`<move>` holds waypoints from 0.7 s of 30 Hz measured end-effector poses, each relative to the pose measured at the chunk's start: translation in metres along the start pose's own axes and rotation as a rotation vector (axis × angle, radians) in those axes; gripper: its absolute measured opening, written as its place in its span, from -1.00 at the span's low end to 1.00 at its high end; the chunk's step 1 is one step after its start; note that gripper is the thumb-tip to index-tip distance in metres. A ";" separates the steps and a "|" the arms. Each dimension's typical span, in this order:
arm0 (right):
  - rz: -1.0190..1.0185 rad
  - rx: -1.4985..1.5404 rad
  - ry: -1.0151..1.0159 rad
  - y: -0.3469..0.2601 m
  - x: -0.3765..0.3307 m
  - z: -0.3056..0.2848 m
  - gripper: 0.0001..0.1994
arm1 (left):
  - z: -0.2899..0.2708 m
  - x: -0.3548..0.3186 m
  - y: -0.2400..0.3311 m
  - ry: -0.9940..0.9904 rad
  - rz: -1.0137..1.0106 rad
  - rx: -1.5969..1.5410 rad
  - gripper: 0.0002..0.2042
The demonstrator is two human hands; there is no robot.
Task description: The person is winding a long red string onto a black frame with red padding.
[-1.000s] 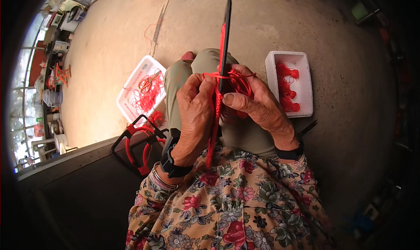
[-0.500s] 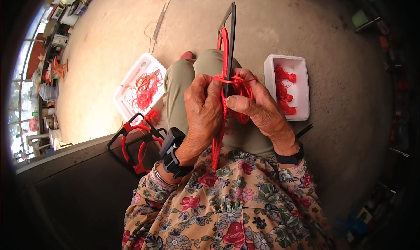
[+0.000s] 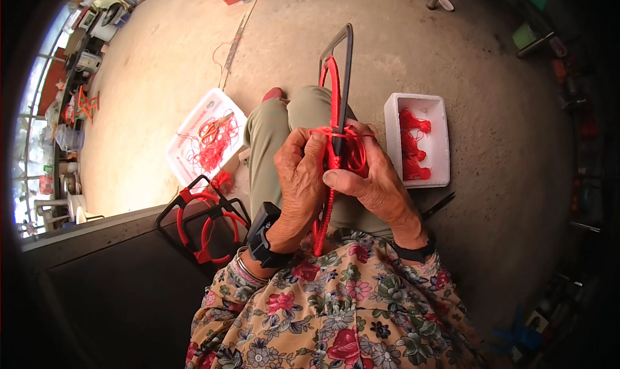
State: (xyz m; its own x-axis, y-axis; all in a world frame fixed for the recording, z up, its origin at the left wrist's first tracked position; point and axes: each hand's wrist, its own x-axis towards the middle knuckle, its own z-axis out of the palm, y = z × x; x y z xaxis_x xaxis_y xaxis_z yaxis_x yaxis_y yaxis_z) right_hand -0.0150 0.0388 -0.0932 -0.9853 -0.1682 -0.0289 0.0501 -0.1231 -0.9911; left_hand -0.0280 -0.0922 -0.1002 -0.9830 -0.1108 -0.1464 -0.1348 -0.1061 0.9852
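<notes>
I sit with a black rectangular metal frame [image 3: 346,65] upright over my lap, a red cord loop [image 3: 332,88] running along it. My left hand [image 3: 300,182] clasps the frame and the red cord from the left. My right hand [image 3: 371,182] pinches red thread [image 3: 336,133] that is wound across the frame at the middle. The red cord's tail [image 3: 321,220] hangs down between my wrists. A dark band sits on each wrist.
A white foam box [image 3: 439,120] with red tassels lies on the concrete at my right. A white tray [image 3: 187,143] with loose red thread lies at my left. Black frames with red loops [image 3: 203,227] rest by my left knee. Clutter stands far left.
The frame has turned, so its open rectangle now shows instead of only its edge. Both hands have stayed on the wrapped thread at the middle.
</notes>
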 end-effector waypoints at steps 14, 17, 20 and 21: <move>0.059 0.074 0.063 0.006 -0.006 -0.006 -0.31 | -0.008 0.014 0.025 0.040 0.118 -0.201 -0.84; 0.030 0.121 0.097 0.014 -0.007 -0.009 -0.33 | -0.017 0.009 0.034 -0.177 -0.014 -0.427 -0.79; 0.044 0.047 0.086 0.012 -0.006 -0.011 -0.35 | -0.021 0.005 0.036 -0.268 -0.120 -0.548 -0.76; 0.043 0.046 0.089 0.013 -0.007 -0.012 -0.35 | -0.019 0.004 0.038 -0.269 -0.151 -0.565 -0.75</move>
State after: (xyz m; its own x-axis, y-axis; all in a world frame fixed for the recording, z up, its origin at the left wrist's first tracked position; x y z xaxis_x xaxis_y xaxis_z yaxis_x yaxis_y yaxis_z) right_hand -0.0090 0.0501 -0.1073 -0.9925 -0.0875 -0.0851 0.0985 -0.1625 -0.9818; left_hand -0.0349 -0.1150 -0.0652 -0.9651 0.1898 -0.1805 -0.2601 -0.6137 0.7455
